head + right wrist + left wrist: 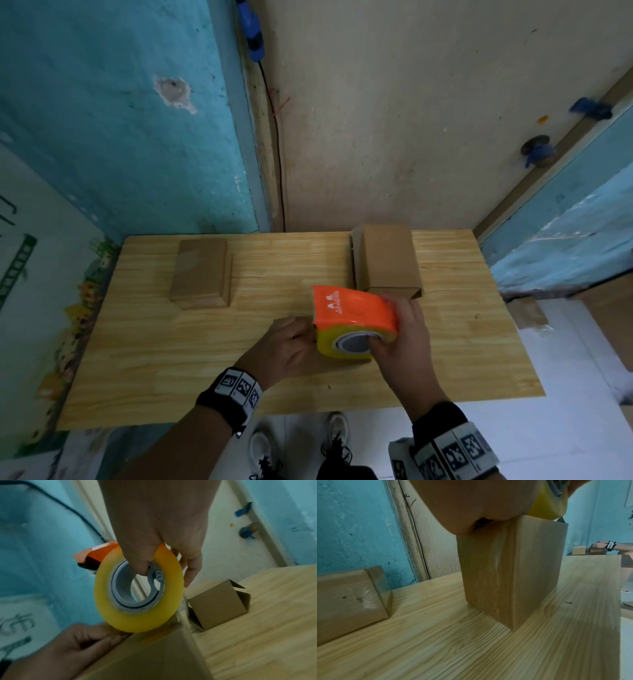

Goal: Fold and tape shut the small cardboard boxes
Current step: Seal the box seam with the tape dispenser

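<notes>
Near the table's (137, 359) front middle, the right hand (404, 337) is gripping the tape dispenser (352, 320) atop the upright box (510, 574); the left hand (291, 346) is pinching its top edge. If that pinch is slackening, the tape is likely dragging the tall box over; the seam could be wrinkling.

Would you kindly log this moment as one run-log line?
phase: taping upright box | right hand: holds tape dispenser on box top | left hand: steadies box | far-left box: taped | far-right box: flaps open
</notes>
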A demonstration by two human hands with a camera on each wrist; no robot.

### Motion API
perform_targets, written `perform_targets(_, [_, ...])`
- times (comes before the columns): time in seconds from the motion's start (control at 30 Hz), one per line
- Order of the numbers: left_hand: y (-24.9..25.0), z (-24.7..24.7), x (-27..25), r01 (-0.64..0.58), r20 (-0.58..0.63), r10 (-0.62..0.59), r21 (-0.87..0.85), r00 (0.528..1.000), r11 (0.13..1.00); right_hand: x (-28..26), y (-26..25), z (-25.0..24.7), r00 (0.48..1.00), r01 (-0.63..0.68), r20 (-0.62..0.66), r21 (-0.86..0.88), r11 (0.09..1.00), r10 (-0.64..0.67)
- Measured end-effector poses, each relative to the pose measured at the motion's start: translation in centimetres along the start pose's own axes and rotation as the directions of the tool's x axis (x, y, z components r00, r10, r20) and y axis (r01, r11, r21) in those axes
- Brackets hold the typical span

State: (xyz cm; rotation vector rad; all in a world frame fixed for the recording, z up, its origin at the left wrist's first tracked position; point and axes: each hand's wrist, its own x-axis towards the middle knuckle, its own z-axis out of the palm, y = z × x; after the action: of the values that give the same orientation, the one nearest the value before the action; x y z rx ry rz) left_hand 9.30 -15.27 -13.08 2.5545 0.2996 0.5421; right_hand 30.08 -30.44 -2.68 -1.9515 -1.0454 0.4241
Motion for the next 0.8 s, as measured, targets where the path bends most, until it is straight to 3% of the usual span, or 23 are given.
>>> perform_targets(0.27, [1.2,0.1,-1.7,0.238,-0.017,-0.238,0.034,0.971,0.971,0.2,-2.4,1.6,0.982,0.154,0.158,-0.342,0.927,-0.105])
perform_targets(0.47, [1.7,-1.1,-3.0,0.184,-0.016,-0.183,0.068,0.983,0.981,1.6,-3.6,2.1,0.970,0.199,0.214,-0.447,0.872,-0.111])
perform_targets(0.67, [2.0,-1.3,-5.2,0.326,-0.177,-0.377,-0.260,0.909,0.909,1.4,-3.9,2.7,0.970,0.225,0.195,-0.491,0.841,-0.146])
perform_targets(0.8, [2.2,-0.9,-5.5,0.419,-0.152,-0.469,-0.274,0.870,0.866,1.1,-4.0,3.4,0.964,0.253,0.199,-0.497,0.830,-0.175])
